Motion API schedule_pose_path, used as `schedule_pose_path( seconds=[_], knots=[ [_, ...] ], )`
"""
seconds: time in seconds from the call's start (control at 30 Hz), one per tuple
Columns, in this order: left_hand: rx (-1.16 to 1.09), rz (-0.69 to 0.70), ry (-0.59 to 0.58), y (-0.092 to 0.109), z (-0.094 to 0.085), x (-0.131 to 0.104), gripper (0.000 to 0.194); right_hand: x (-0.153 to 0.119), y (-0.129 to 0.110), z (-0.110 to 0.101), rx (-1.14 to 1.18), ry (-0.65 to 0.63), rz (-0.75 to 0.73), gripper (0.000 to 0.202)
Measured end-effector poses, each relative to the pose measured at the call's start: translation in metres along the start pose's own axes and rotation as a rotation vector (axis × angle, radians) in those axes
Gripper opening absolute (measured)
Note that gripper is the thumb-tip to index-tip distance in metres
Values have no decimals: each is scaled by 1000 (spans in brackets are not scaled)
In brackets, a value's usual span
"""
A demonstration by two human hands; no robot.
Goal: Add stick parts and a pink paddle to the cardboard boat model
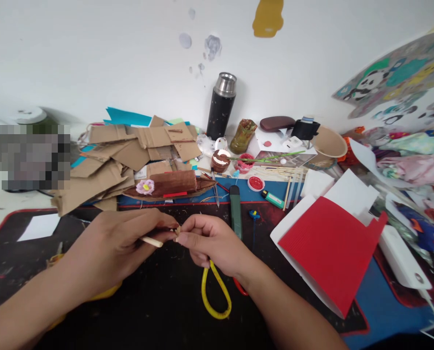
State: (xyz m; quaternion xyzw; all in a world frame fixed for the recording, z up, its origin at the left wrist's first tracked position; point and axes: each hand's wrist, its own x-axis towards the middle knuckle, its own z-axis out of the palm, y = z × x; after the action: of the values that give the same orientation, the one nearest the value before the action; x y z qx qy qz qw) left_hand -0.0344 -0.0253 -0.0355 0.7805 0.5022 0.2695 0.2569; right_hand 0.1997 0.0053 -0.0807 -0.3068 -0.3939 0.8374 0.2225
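My left hand (129,238) is closed, with a pale wooden stick (151,241) poking out between its fingers. Its fingertips also meet a tiny light-brown piece (178,232), too small to name. Thumb and forefinger of my right hand (213,240) pinch that same piece from the other side. Below the right hand a yellow loop (217,294) hangs or lies; its other end is hidden, so I cannot tell whether the hand holds it. Just beyond both hands is a brown model boat (173,183) with a pink flower (145,186) on its side.
Cardboard pieces (129,150) pile up back left. A black thermos (221,107) stands by the wall. A green box cutter (235,211) lies beyond my right hand, near a red paint lid (256,183). Red corrugated sheet (329,248) and a white glue gun (402,257) lie right.
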Motion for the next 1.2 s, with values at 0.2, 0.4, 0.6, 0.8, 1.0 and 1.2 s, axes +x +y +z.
schedule_pose_path(
  seconds=[0.2, 0.4, 0.6, 0.8, 1.0, 1.2],
  knots=[
    [46, 29, 0, -4, 3, -3, 19, 1, 2, -1, 1, -5, -22, 49],
    [73, 27, 23, -6, 6, -7, 15, 1, 2, -1, -1, 3, -20, 49],
    [53, 22, 2, -7, 7, -2, 20, 2, 3, -1, -1, 9, -16, 50],
    [-20, -87, -52, -8, 6, 0, 21, 1, 3, 0, -23, 1, -1, 50],
    [-82, -147, -79, -6, 5, 3, 23, 1, 2, 2, -13, 17, 25, 52],
    [-82, -163, -85, -8, 9, 1, 26, 1, 2, 2, -5, 31, 28, 53]
  ],
)
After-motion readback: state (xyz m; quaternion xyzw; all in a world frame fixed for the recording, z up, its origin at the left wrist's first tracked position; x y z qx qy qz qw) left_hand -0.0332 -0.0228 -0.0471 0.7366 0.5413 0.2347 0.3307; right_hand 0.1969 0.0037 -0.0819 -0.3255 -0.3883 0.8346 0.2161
